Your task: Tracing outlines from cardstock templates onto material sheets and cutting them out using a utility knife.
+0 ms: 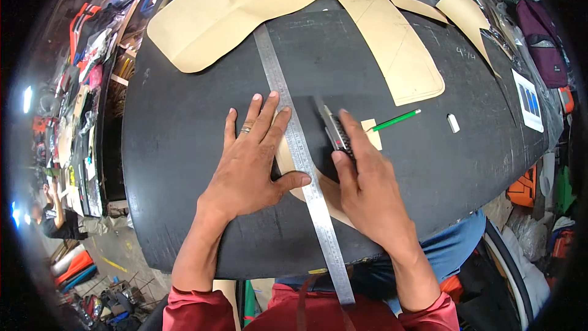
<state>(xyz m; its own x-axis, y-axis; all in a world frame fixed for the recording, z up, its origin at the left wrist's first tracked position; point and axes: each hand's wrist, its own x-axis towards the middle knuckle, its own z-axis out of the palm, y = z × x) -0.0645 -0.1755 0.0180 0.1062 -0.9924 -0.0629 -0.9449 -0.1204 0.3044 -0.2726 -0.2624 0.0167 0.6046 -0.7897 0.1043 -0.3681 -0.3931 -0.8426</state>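
A long steel ruler (278,79) runs from the far part of the black tabletop down past its near edge. My left hand (242,171) lies spread over it, fingertips and thumb pressing its left side. Beneath the ruler is a narrow curved strip of tan card (334,199), partly covered by the ruler and both hands. My right hand (376,199) grips a utility knife (334,127) just right of the ruler, its tip pointing away from me and blurred. Whether the blade touches anything I cannot tell.
Large tan card pieces (236,12) lie along the far side, with a long panel (398,49) at far right. A green pencil (397,119), a small card scrap (370,133) and a white eraser (452,123) sit right. A printed sheet (528,101) is near the right edge.
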